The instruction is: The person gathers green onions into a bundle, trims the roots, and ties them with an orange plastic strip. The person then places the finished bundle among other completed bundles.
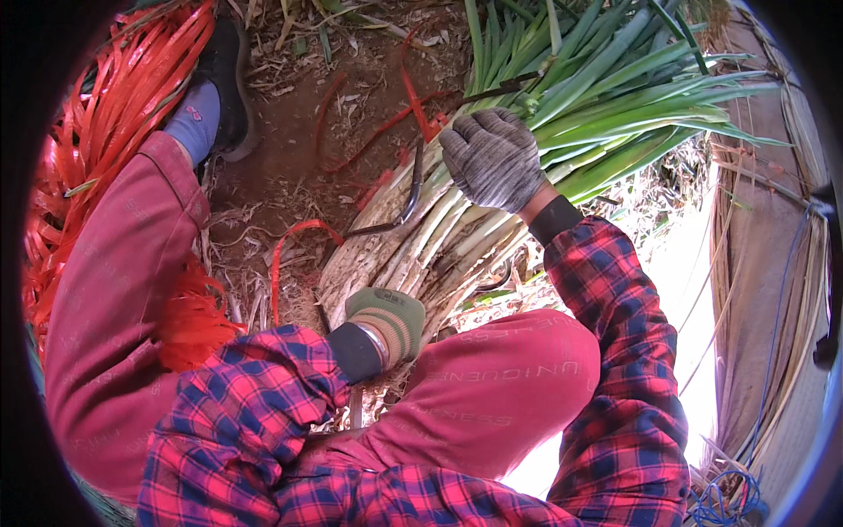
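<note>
A large bundle of green onions (421,230) lies slantwise before me, its pale, soil-stained lower stalks towards me and its green leaves (612,112) at the upper right. My right hand (490,158), in a grey knitted glove, curls its fingers down onto the stalks where white turns to green. At the lower end of the bundle is my left hand (388,319), in a green and tan striped glove; its fingers are hidden beneath the glove's back. A bent dark metal bar (413,188) stands against the left side of the stalks. Red plastic strip (413,99) shows beside the bundle.
A heap of red plastic strips (112,151) lies at the left, by my shoe (227,85). My bent knee (546,356) is close below the bundle. Dry plant scraps litter the brown soil (276,178). Blue cord (724,497) lies tangled at the lower right.
</note>
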A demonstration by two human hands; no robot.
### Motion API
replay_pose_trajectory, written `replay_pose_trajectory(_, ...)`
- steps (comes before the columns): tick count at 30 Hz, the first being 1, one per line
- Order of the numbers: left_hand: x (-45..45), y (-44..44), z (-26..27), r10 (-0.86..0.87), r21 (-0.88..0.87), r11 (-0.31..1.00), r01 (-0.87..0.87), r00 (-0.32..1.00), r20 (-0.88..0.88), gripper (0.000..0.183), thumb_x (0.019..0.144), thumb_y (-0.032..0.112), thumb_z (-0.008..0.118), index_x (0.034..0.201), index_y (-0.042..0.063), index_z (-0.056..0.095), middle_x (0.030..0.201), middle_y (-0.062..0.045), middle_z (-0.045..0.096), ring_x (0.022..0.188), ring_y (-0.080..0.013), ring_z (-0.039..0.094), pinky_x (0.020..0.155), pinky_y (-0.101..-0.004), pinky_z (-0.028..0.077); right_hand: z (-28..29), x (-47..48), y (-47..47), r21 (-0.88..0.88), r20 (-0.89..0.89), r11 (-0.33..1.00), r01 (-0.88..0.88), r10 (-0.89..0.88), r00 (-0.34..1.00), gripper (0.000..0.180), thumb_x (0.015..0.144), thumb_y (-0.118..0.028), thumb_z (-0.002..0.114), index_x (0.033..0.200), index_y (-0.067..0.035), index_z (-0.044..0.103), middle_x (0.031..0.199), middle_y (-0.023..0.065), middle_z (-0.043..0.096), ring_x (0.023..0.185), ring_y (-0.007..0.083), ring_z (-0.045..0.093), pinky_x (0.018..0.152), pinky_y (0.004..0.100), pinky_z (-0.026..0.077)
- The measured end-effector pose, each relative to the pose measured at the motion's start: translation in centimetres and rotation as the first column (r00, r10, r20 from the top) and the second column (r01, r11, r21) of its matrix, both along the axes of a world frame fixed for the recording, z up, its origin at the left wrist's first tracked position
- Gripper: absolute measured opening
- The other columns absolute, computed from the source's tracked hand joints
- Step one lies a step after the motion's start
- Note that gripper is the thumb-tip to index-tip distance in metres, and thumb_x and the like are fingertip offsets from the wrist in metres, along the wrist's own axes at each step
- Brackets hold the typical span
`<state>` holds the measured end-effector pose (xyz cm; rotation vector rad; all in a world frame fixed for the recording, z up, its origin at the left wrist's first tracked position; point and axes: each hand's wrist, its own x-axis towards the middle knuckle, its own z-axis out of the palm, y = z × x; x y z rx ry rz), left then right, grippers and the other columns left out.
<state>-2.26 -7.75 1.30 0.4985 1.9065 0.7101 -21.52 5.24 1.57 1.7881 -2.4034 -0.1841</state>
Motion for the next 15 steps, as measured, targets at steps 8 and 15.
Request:
replay_pose_trajectory(8,0.8,0.0,-0.6,-0.025,-0.035,0.999,0.025,1.000,-0.006,0.032,0.071,0.033,0.064,0.084,0.005,0.072,0.081,-0.016,0.068,0.074,-0.0322,0.068,0.065,-0.0457,0.052,-0.5,0.6,0.2,-0.041,-0.005,0.999,0.036,-0.036,0.999,0.020,0.072,-0.022,0.061,0.089,-0.012,0.061,0.085,0.0033,0.059,0.083,0.0230,0.059,0.078,0.0372,0.048)
replay_pose_trajectory(15,1.3,0.1,-0.8,0.007,-0.099,0.995,-0.011,0.999,-0.034,0.047,0.066,0.044,0.067,0.084,0.001,0.070,0.080,-0.020,0.067,0.073,-0.0349,0.067,0.067,-0.0457,0.052,-0.6,0.7,-0.7,-0.042,-0.045,0.998,0.036,-0.038,0.998,0.011,0.075,-0.026,0.058,0.078,-0.015,0.056,0.075,0.0024,0.055,0.081,0.0228,0.058,0.075,0.0364,0.048)
